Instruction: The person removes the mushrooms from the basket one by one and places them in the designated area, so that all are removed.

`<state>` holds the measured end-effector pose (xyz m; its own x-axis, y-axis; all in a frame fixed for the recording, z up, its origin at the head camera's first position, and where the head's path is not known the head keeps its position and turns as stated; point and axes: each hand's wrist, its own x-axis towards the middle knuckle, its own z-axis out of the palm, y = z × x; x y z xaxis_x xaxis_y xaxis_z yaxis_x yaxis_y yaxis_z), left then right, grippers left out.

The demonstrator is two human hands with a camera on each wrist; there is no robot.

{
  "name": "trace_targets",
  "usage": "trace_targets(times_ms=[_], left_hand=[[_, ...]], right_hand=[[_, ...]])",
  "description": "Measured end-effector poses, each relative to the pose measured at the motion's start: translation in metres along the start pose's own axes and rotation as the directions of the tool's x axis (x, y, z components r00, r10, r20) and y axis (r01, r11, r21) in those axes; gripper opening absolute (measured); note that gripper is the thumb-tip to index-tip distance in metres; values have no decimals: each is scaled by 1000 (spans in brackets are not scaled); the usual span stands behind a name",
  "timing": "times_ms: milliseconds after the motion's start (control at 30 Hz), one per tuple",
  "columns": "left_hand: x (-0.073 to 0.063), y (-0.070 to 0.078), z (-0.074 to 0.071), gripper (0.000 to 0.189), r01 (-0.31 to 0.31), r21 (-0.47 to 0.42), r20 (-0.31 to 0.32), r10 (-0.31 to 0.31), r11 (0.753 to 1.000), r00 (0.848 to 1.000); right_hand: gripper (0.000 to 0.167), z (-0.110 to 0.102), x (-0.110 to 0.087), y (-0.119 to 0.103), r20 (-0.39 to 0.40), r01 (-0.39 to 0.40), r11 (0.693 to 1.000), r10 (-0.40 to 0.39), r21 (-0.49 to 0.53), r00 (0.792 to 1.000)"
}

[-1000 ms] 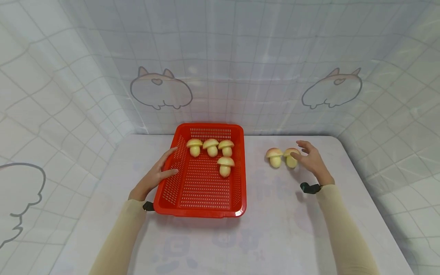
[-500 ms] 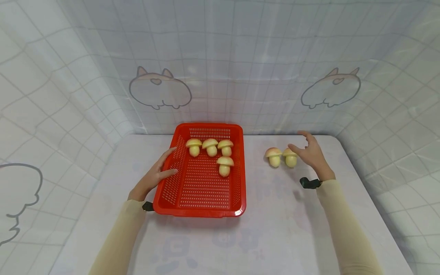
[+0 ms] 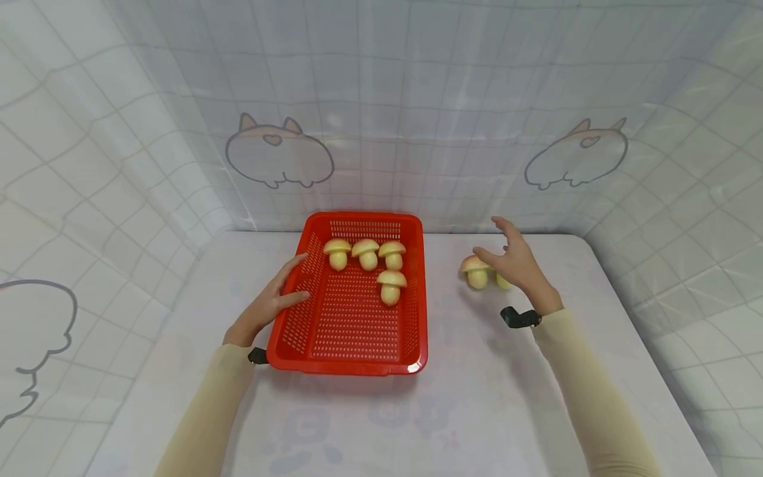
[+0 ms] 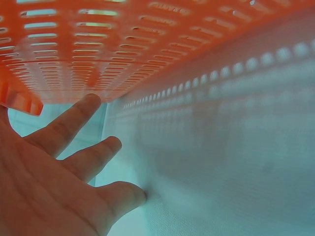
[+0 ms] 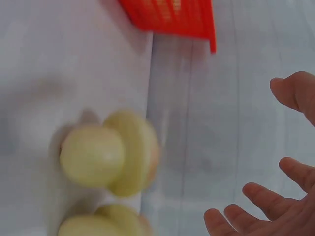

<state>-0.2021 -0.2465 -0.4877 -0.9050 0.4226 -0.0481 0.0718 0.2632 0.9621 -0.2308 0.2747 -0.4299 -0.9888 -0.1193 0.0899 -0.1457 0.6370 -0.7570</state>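
My left hand (image 3: pixel 265 311) holds the left side of a red plastic basket (image 3: pixel 346 368), thumb and forefinger over its rim. In the left wrist view, other fingers (image 4: pixel 93 157) reach spread out below the slotted wall. Several yellow mushrooms with pinkish-topped caps lie in the basket: three in a row at the back and one mushroom (image 3: pixel 391 287) in front on the right. My right hand (image 3: pixel 520 265) hovers with spread fingers over two more mushrooms on the table. The left one, a mushroom (image 5: pixel 108 153), shows whole in the right wrist view; the other is partly covered by the hand in the head view.
A white table (image 3: pixel 453 411) lies under everything. White grid-patterned curtain (image 3: pixel 429 132) rises behind its back edge and on both sides. A black wrist camera (image 3: pixel 520 317) sits below my right hand.
My right hand has shifted left, from beside the right-hand table mushroom to above the pair. My left hand, the basket and the mushrooms stay in place.
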Motion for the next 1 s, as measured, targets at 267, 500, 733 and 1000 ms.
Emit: trace_targets(times_ms=[267, 500, 733, 1000], left_hand=[[1, -1, -1, 78, -17, 5, 2, 17, 1000, 1000], [1, 1, -1, 78, -9, 11, 1, 9, 1000, 1000], [2, 0, -1, 78, -10, 16, 2, 10, 1000, 1000], [2, -3, -2, 78, -14, 17, 3, 14, 1000, 1000]], right_hand=[[86, 21, 0, -34, 69, 78, 996, -81, 41, 994], [82, 40, -4, -61, 111, 123, 990, -129, 63, 985], [79, 62, -5, -81, 164, 156, 981, -174, 115, 971], [78, 86, -1, -105, 216, 219, 966, -246, 140, 945]])
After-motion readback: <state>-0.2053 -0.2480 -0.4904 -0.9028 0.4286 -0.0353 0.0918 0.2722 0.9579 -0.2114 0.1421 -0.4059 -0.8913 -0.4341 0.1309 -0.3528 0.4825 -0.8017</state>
